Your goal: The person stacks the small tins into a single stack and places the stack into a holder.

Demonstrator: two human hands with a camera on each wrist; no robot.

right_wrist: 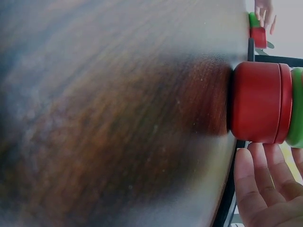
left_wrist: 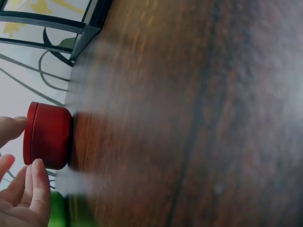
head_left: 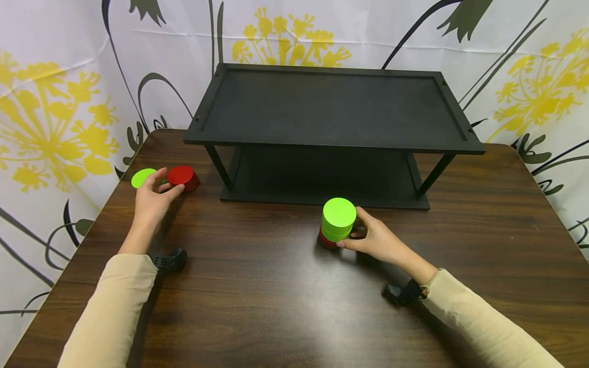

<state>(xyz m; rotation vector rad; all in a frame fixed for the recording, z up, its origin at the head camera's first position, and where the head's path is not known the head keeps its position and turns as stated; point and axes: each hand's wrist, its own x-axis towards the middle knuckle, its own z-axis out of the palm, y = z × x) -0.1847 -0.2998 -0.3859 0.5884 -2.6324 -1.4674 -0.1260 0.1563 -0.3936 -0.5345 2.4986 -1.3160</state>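
Note:
At the table's left side, my left hand [head_left: 154, 199] pinches a round red tin [head_left: 183, 177], thumb on one side and fingertips on the other. The tin's lid faces up, and its base is at the table in the left wrist view. Beside it, partly behind my fingers, is a lime-green tin [head_left: 143, 177]. In front of the rack, another green tin [head_left: 339, 215] sits on top of a second red tin [right_wrist: 258, 101]. My right hand [head_left: 375, 237] holds the green tin from the right. Its lower fingers [right_wrist: 246, 175] lie alongside the red tin's wall.
A black two-level rack [head_left: 322, 107] stands at the back of the brown wooden table [head_left: 257, 291], its lower shelf [head_left: 322, 176] close behind the stacked tins. A white floral curtain [head_left: 175, 30] hangs behind. Each wrist wears a black strapped device [head_left: 171, 259].

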